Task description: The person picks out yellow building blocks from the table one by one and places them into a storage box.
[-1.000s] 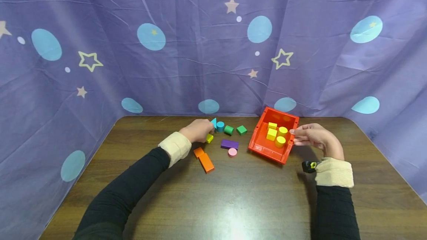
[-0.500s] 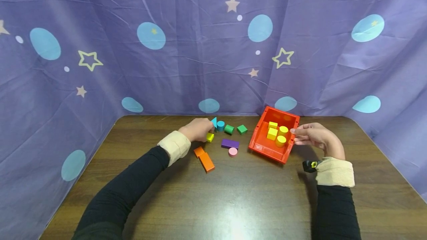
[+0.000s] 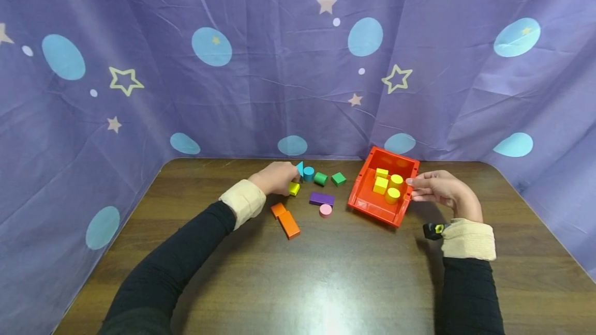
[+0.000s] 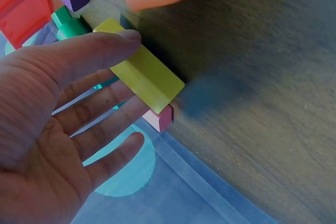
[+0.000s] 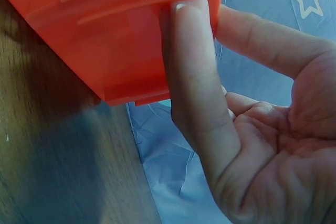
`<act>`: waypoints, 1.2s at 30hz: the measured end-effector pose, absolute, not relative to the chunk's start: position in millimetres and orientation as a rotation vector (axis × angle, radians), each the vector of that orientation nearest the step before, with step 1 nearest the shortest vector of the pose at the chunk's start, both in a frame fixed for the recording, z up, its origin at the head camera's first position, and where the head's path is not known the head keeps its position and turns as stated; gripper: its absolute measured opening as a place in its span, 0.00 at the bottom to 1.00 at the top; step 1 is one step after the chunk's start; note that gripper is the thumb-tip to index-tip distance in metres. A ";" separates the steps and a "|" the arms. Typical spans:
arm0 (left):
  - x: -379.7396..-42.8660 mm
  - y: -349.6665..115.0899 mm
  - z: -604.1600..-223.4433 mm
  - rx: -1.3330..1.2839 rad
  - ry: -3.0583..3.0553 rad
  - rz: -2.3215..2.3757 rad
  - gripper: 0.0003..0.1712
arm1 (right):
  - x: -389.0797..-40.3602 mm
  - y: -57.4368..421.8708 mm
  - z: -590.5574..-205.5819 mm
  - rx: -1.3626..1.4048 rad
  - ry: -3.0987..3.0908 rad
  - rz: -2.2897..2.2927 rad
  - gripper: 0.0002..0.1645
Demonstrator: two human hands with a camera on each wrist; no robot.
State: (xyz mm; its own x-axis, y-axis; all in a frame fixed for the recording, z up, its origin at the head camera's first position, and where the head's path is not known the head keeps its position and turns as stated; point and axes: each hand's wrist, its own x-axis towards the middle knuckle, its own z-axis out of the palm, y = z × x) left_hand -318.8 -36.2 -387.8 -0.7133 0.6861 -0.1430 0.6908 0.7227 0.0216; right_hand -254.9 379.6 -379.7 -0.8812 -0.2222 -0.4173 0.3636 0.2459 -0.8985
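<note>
My left hand (image 3: 274,178) pinches a yellow rectangular block (image 4: 147,72); the left wrist view shows the thumb on its face, the fingers behind. Beside this hand are a light-blue triangular block (image 3: 300,168) and a blue cylinder (image 3: 309,173). A pink block (image 4: 159,119) behind the yellow one is hidden in the head view. At the right, my right hand (image 3: 442,193) grips the side wall of a red plastic bin (image 3: 370,207) between thumb and fingers. Inside the bin lie several yellow blocks (image 3: 380,186), cubes and cylinders among them.
Between hand and bin lie a green cylinder (image 3: 320,179), a green block (image 3: 338,179), a purple block (image 3: 322,199) and a pink cylinder (image 3: 325,211). Two orange blocks (image 3: 289,225) touch nearer the front. A purple curtain (image 3: 279,66) hangs behind the wooden table (image 3: 354,283).
</note>
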 end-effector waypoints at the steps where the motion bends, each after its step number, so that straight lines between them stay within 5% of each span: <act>1: -318.6 -36.0 -387.3 1.120 2.785 -0.054 0.07 | -255.0 379.7 -379.5 0.128 2.060 -1.674 0.06; 36: -299.3 -10.7 -348.1 1.218 2.875 0.003 0.14 | -255.5 380.3 -381.9 0.140 2.066 -1.680 0.08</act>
